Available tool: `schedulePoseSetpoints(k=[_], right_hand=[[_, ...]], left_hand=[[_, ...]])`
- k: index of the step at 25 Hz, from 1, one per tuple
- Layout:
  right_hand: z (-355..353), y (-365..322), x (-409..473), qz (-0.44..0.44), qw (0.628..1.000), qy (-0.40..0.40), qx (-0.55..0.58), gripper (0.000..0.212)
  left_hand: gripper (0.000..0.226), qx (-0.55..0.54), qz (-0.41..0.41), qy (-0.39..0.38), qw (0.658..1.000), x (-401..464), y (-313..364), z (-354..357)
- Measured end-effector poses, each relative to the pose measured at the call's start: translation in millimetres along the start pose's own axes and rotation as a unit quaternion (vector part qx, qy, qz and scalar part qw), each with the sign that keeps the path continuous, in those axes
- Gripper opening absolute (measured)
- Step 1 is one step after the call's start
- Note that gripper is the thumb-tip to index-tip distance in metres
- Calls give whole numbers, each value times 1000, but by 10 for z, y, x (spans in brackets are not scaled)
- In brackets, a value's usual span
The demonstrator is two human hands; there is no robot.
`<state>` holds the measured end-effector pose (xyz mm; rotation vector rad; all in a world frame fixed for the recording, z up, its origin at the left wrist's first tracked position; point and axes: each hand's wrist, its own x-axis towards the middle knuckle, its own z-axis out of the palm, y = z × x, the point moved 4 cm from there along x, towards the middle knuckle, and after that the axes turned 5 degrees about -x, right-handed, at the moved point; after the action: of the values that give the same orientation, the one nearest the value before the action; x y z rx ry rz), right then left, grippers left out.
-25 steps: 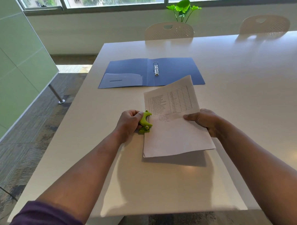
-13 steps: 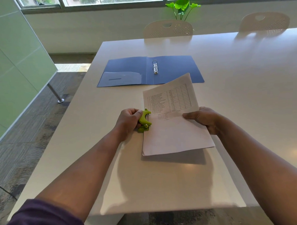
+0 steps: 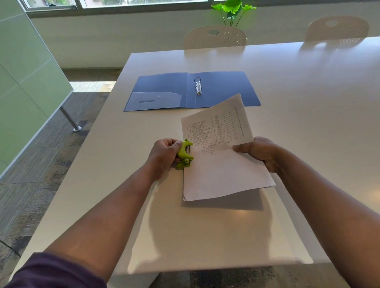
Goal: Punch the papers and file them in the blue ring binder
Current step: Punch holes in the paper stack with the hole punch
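My left hand (image 3: 164,156) grips a small green hole punch (image 3: 184,153) on the white table (image 3: 313,118). The left edge of a stack of white papers (image 3: 222,164) with a printed table sits in the punch's slot. My right hand (image 3: 260,153) holds the papers by their right edge, thumb on top, lifting that side off the table. Beyond the papers, the blue ring binder (image 3: 221,86) lies open and flat, its metal rings (image 3: 198,85) in the middle and a pocket on its left cover.
Two white chairs (image 3: 214,37) stand at the table's far side, with a green plant (image 3: 234,7) by the window behind them. A green partition panel (image 3: 16,81) on a metal foot stands left of the table, over carpeted floor.
Hands, punch and papers keep nearly the same pose; only the view shifts slightly.
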<state>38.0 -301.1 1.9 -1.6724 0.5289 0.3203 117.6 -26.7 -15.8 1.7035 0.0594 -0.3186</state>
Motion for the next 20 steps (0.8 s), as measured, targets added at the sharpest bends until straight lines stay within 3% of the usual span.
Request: schedulePoseSetpoints(k=[4, 11, 16, 20], right_hand=[[-1, 8, 6, 2, 1000, 0, -4, 34], [5, 23, -5, 7, 1000, -3, 11, 27], [-8, 32, 25, 9, 1000, -6, 13, 26], [-9, 52, 63, 17, 1000, -5, 15, 32]], left_hand=[[25, -8, -24, -17, 1000, -2, 3, -13], [40, -56, -141, -92, 984, 70, 102, -90], [34, 101, -171, -131, 971, 171, 301, -145], [34, 290, -189, -143, 927, 308, 427, -124]])
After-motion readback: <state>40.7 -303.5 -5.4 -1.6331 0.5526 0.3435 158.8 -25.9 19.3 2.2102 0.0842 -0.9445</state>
